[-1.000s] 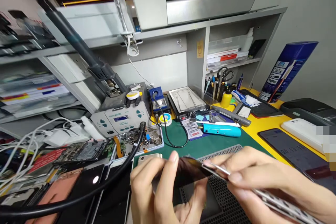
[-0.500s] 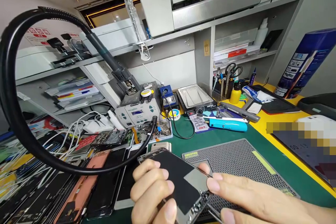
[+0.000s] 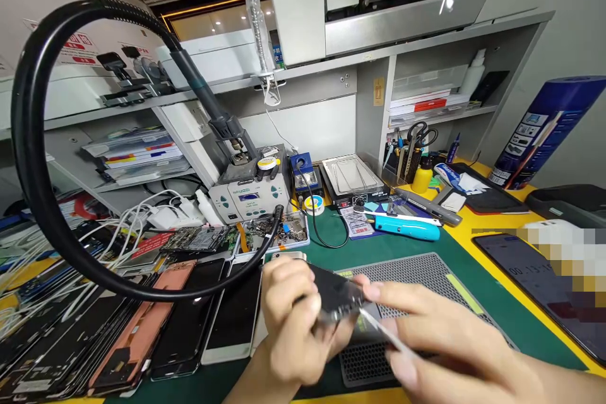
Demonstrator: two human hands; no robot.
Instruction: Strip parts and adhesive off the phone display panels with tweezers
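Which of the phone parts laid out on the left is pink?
The long panel immediately left of the glossy black phone. Its surface is salmon-pink; the pieces on either side look mostly black.

This looks like a workshop for repairing phones and small electronics. Flat phones and screen panels [image 3: 237,309] lie in rows on the left of the desk [image 3: 483,221], near bare circuit boards [image 3: 194,238] and a shallow tray [image 3: 296,243] of tiny parts. Behind them stands a grey station [image 3: 250,196] with a display and buttons, beside a small blue unit [image 3: 305,170] and a spool [image 3: 314,204]. A perforated grey mat [image 3: 426,290], a turquoise hand tool [image 3: 407,227] and upright scissors [image 3: 421,132] also suggest bench work, beneath crowded grey shelves [image 3: 473,29]
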